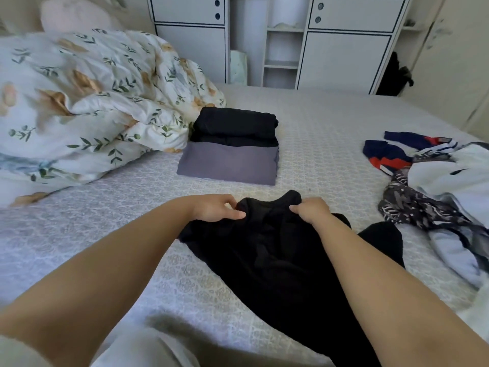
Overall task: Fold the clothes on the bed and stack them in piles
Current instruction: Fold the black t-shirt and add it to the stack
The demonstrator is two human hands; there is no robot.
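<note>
Fingers of the left hand [217, 207] curl into the far edge of a black garment [272, 260] at the centre of the frame, thumb laid flat across the cloth, while the right hand [311, 211] bunches the same edge just beside it, knuckles up and fingers closed round a fold. The two grips sit close together along the top of the piece, probably so the person can lift and shake it flat before folding.

The garment trails from the hands toward the lower right of the frame, crumpled and spread over the patterned bed cover [330, 123], with a dark lobe of it lying off to the right. What kind of garment it is cannot be told from its folds.

Beyond the hands, in the middle of the frame, stands a finished pile [230, 147]: a grey folded piece at the bottom with black folded pieces stacked on top, set well apart from the work in hand, likely to keep it from being disturbed.

At the right edge lies a loose heap of unfolded clothes [436, 181], white, dark-patterned and navy with red, near the right forearm and seemingly within easy reach for the next pick.

A floral duvet [92, 102] is pushed into the upper left, leaving the bed's middle for folding. White cabinets [344, 54] stand along the top of the frame.
</note>
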